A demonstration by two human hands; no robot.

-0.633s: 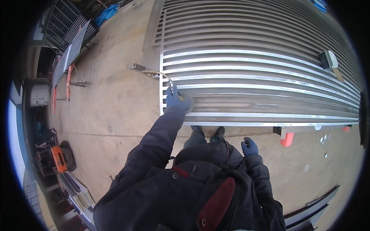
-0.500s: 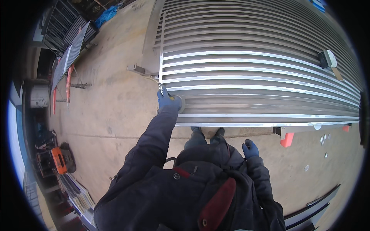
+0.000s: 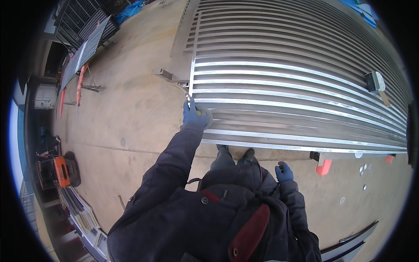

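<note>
In a blue glove, my left hand [image 3: 193, 114] is closed over a sander with a round pad [image 3: 208, 118], mostly hidden under the palm. A thin air hose [image 3: 176, 86] joins it by a metal fitting just beyond my fingers. The pad rests at the left end of a large slatted metal panel [image 3: 279, 94], on the slats near its front edge. Some near slats look bright and shiny, the farther ones duller. My right hand [image 3: 284, 172], also gloved in blue, hangs by my side off the panel, its fingers loosely bent and apart with nothing in them.
A boxy tool or container [image 3: 374, 82] sits on the panel's right side. Orange-red supports [image 3: 324, 167] show under the front edge. Small round discs [image 3: 363, 170] lie on the concrete floor. Farther left stand another slatted panel [image 3: 85, 52] on red stands and an orange machine [image 3: 62, 171].
My view has turned slightly, so the panel sits a little differently in it. My left hand stays on the sander at the panel's left end; the right hand still hangs.
</note>
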